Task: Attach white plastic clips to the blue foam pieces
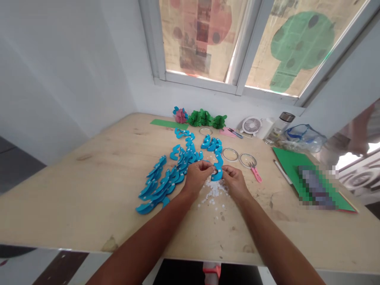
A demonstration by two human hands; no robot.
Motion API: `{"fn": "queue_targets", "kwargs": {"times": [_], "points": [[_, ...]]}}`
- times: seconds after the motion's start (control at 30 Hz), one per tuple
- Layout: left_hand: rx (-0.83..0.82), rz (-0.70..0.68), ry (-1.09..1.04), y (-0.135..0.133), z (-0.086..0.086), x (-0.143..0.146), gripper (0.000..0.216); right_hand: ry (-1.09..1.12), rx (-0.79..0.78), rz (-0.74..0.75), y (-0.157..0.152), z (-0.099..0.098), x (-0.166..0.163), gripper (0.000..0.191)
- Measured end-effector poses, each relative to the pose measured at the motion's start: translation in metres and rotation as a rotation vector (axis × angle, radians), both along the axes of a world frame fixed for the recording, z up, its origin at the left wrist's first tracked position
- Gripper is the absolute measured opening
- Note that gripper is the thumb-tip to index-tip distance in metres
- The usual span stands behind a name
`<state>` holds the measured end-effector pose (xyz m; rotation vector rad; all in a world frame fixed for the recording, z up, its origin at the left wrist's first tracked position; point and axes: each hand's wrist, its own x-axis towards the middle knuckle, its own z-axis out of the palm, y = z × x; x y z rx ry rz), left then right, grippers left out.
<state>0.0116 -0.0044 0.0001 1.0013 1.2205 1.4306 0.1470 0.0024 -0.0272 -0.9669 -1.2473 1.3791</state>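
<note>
Near the middle of the table, a curved blue paper cutout [218, 173] with small white squares on it sits between my two hands. My left hand [196, 176] pinches at its left edge, thumb and fingertips together. At the opposite edge my right hand [236, 181] has its fingers closed on the same cutout. Small white paper bits [214, 190] are scattered on the wood just below. To the left lie overlapping rows of blue paper cutouts [170, 180], many with white squares. Farther back stand a few folded blue cutouts [211, 143].
On the wooden table [89, 190] lie tape rings [230, 154], pink-handled scissors [255, 173], a white pen [283, 172] and green sheets [292, 162] with a blurred object on top. Along the wall are green paper shapes [204, 118], a small fan [251, 126] and a bottle [279, 128].
</note>
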Motion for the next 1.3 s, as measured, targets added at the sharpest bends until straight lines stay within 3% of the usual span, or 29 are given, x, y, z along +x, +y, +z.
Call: {"fn": "queue_targets", "kwargs": {"times": [0.37, 0.97, 1.3], "points": [[0.003, 0.007, 0.010, -0.003, 0.002, 0.000, 0.003, 0.029, 0.026, 0.021, 0.001, -0.004, 0.000, 0.020], [-0.029, -0.008, 0.014, -0.006, 0.011, -0.001, 0.007, -0.114, 0.083, -0.003, -0.001, 0.003, 0.002, 0.018], [-0.021, -0.019, -0.078, -0.005, 0.005, -0.001, 0.012, -0.111, 0.056, 0.018, -0.001, 0.001, 0.002, 0.016]]}}
